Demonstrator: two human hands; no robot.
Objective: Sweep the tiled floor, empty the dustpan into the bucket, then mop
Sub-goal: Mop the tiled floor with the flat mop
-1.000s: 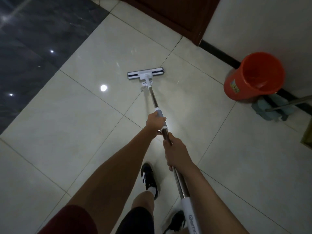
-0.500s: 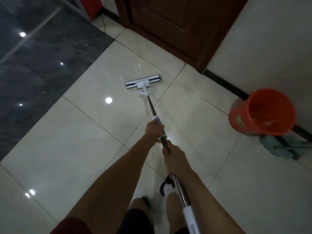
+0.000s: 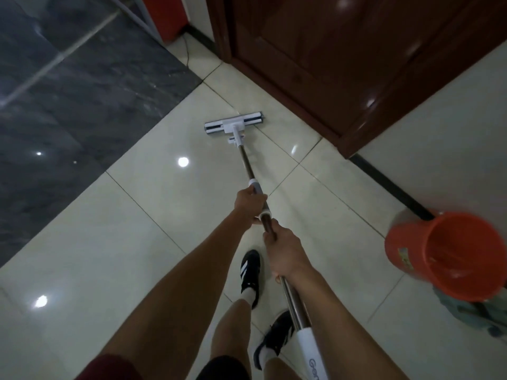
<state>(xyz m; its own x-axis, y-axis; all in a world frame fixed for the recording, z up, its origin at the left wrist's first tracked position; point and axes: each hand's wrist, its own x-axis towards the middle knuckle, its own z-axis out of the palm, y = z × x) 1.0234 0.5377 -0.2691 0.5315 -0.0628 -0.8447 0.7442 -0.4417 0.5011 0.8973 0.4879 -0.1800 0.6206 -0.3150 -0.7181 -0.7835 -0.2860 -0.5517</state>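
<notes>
There are two bare hands, the left hand (image 3: 249, 203) and the right hand (image 3: 285, 252), one white flat-headed mop with a steel pole (image 3: 234, 124), one orange plastic bucket (image 3: 447, 256), two black striped sneakers (image 3: 250, 272), and one dark brown wooden door (image 3: 343, 56).

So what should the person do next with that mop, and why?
Probably draw the mop head back toward the feet. Both hands, left hand and right hand, grip the pole, and the head lies flat near the brown door, with little pale tile left ahead of it.
</notes>
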